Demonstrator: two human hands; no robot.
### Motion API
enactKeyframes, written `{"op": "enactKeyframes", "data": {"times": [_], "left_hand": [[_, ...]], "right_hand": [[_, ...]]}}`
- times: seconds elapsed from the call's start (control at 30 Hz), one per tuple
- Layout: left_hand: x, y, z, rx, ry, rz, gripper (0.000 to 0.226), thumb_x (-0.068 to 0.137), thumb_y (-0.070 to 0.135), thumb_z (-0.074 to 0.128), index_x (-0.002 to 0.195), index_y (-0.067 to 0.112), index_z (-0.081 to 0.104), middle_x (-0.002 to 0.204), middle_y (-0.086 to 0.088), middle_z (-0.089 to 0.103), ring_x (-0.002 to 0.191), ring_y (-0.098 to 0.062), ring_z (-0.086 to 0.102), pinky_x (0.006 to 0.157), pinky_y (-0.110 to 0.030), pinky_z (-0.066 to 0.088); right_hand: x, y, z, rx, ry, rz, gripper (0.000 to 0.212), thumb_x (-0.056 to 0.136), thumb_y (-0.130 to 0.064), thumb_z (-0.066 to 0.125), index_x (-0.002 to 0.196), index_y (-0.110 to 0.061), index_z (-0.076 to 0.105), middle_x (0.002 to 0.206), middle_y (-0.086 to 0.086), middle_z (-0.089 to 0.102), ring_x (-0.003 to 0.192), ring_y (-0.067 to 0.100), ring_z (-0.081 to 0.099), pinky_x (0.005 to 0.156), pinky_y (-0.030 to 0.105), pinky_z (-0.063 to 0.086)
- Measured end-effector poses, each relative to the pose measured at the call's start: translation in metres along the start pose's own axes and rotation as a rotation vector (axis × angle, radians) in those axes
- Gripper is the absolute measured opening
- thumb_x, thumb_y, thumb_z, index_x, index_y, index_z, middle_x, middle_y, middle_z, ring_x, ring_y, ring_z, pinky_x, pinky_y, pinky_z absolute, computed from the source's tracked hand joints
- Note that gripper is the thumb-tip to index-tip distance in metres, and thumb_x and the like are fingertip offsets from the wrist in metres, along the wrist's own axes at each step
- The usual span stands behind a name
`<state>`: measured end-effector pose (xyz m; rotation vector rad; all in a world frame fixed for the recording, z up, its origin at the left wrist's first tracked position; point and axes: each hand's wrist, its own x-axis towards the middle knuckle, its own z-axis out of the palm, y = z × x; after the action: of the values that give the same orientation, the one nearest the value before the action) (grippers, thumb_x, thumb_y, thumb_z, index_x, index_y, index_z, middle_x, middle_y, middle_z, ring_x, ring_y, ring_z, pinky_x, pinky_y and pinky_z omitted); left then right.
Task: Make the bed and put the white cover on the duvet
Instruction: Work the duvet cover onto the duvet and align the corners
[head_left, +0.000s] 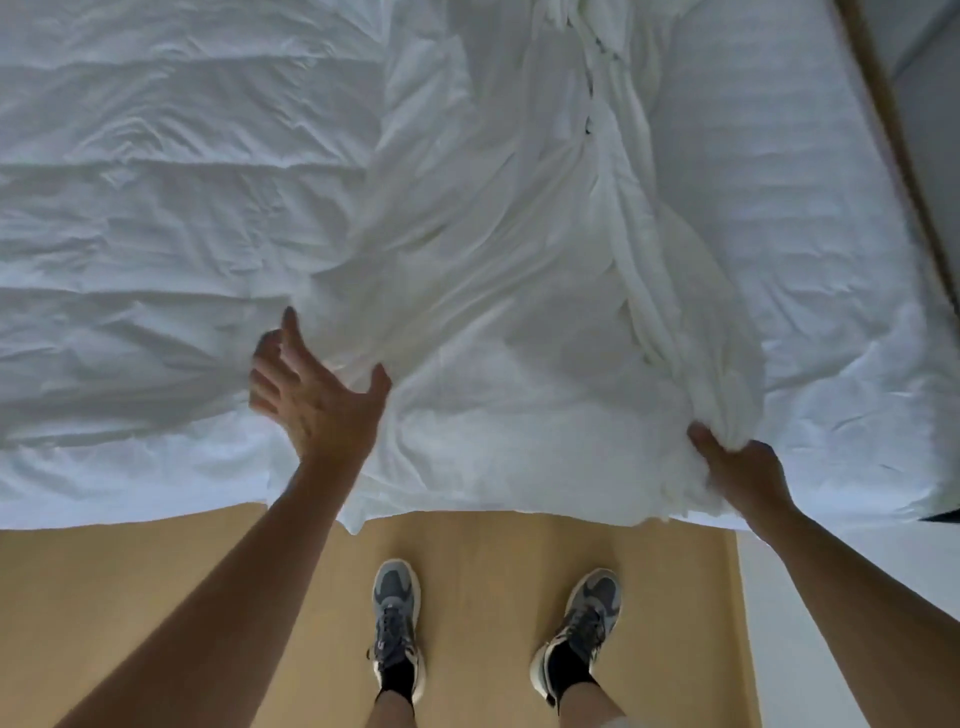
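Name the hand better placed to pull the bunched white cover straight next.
Right, I'd judge. The right hand grips the end of the bunched cover at the near edge of the bed. The left hand is open, fingers spread, holding nothing, well to the side of the bunch.

The cover (493, 291) before me is plain white, the sheet (779, 156) faintly striped. My shoes (396, 597) are grey-blue over black socks (566, 667), the floor (156, 571) tan.

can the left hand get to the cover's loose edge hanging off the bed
Probably yes. The left hand is open, holds nothing and sits beside the white cover; nothing lies between it and that edge. The right hand grips the bunched part.
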<state>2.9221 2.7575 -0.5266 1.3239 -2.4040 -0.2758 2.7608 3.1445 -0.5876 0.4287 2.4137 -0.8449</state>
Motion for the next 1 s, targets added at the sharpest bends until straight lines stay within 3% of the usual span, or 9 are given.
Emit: {"op": "enactKeyframes", "data": {"times": [0.1,0.17,0.23,0.33,0.4,0.5,0.67,0.83,1.0], "left_hand": [[-0.082,0.076,0.027,-0.142,-0.308,0.680,0.080,0.072,0.066,0.073,0.134,0.018,0.055,0.135,-0.012,0.048,0.124,-0.035,0.045,0.105,-0.049,0.030],[-0.132,0.114,0.051,0.023,-0.536,0.910,0.074,0.073,0.065,0.076,0.129,0.018,0.059,0.140,-0.013,0.047,0.128,-0.036,0.045,0.113,-0.054,0.026],[-0.142,0.133,0.071,0.182,-0.521,1.042,0.045,0.084,0.041,0.074,0.120,0.016,0.064,0.133,-0.010,0.052,0.121,-0.035,0.049,0.114,-0.053,0.027],[-0.119,0.128,0.090,0.338,-0.553,1.138,0.025,0.090,0.014,0.053,0.112,0.012,0.064,0.113,-0.009,0.063,0.106,-0.033,0.056,0.106,-0.045,0.035],[-0.102,0.112,0.090,0.275,-0.556,1.170,0.014,0.087,0.017,0.068,0.097,0.009,0.066,0.090,-0.011,0.069,0.088,-0.035,0.065,0.089,-0.043,0.050],[-0.091,0.081,0.070,0.138,-0.644,1.156,0.041,0.069,0.027,0.093,0.073,0.007,0.058,0.057,-0.010,0.060,0.054,-0.034,0.061,0.050,-0.036,0.052],[-0.063,0.021,0.032,0.136,-0.661,1.056,0.039,0.070,0.012,0.090,0.074,0.007,0.052,0.055,-0.012,0.057,0.049,-0.033,0.057,0.050,-0.034,0.055],[-0.066,0.041,0.029,0.253,-0.635,1.133,0.039,0.059,0.006,0.092,0.073,0.008,0.055,0.050,-0.008,0.057,0.042,-0.030,0.056,0.049,-0.028,0.049],[-0.007,-0.003,0.009,0.317,-0.553,1.187,0.042,0.051,-0.015,0.076,0.083,0.003,0.057,0.056,-0.010,0.058,0.043,-0.032,0.058,0.048,-0.033,0.051]], "right_hand": [[-0.013,-0.006,0.007,0.036,-0.043,-0.025,0.058,0.088,-0.061,0.064,0.086,-0.003,0.063,0.074,0.009,0.068,0.070,0.025,0.065,0.063,0.034,0.049],[-0.022,-0.006,0.008,0.061,-0.060,-0.013,0.056,0.089,-0.062,0.061,0.097,-0.007,0.060,0.089,0.009,0.068,0.079,0.025,0.064,0.072,0.037,0.053],[-0.025,-0.004,0.009,0.109,-0.050,0.021,0.065,0.089,-0.068,0.055,0.112,-0.007,0.061,0.106,0.013,0.067,0.091,0.028,0.064,0.080,0.038,0.053],[-0.021,-0.001,0.003,0.331,-0.045,0.153,0.089,0.091,-0.076,0.041,0.140,-0.002,0.051,0.128,0.016,0.060,0.110,0.032,0.058,0.092,0.035,0.046],[-0.017,0.001,-0.002,0.621,-0.059,0.300,0.101,0.084,-0.087,0.033,0.149,-0.011,0.044,0.144,0.011,0.053,0.130,0.033,0.052,0.111,0.040,0.040],[-0.010,0.006,-0.003,0.659,-0.044,0.386,0.105,0.083,-0.090,0.027,0.149,-0.010,0.043,0.142,0.009,0.054,0.129,0.035,0.052,0.113,0.044,0.039],[-0.006,0.012,-0.001,0.503,-0.090,0.368,0.108,0.081,-0.090,0.030,0.139,-0.002,0.051,0.116,0.014,0.064,0.094,0.032,0.061,0.084,0.040,0.051],[-0.001,0.022,-0.013,0.474,-0.166,0.327,0.095,0.081,-0.088,0.039,0.126,-0.007,0.058,0.103,0.009,0.068,0.094,0.029,0.066,0.093,0.044,0.055],[0.013,0.027,-0.023,0.484,-0.111,0.298,0.081,0.086,-0.082,0.043,0.105,-0.006,0.064,0.086,0.007,0.067,0.075,0.023,0.064,0.075,0.036,0.056]]}}
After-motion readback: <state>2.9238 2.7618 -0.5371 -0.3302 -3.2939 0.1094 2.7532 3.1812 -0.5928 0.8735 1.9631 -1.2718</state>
